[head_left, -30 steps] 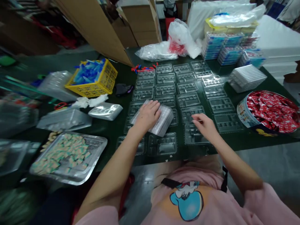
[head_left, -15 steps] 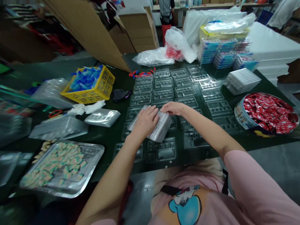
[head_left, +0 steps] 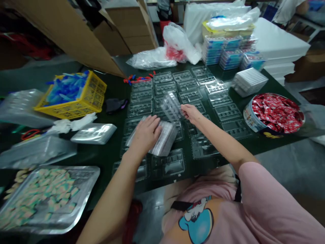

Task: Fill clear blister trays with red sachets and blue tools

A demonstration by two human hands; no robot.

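My left hand point(head_left: 145, 135) lies with its fingers stretched out across the top of a stack of clear plastic blister trays point(head_left: 165, 138), its palm hidden from above. Pinched at its edge by my right hand point(head_left: 189, 112) is one loose clear blister tray point(head_left: 171, 105), tilted and blurred by motion, raised over the rows. Beneath and around both hands, several such trays lie in rows on the dark table, moulded with small compartments. A single tray point(head_left: 174, 162) lies just in front of the stack.
To the left are a yellow basket point(head_left: 92, 98) of blue pieces, a plastic-wrapped pack point(head_left: 93, 133) and a metal tray point(head_left: 87, 184) of small pastel pieces. A round tin point(head_left: 250, 117) of red packets stands right, near a white stack point(head_left: 250, 82). Packed sets point(head_left: 214, 51) stand behind.
My right hand has lifted one tray off the stack and moved it away to the right. My left hand stays on the stack. The camera view has shifted right.
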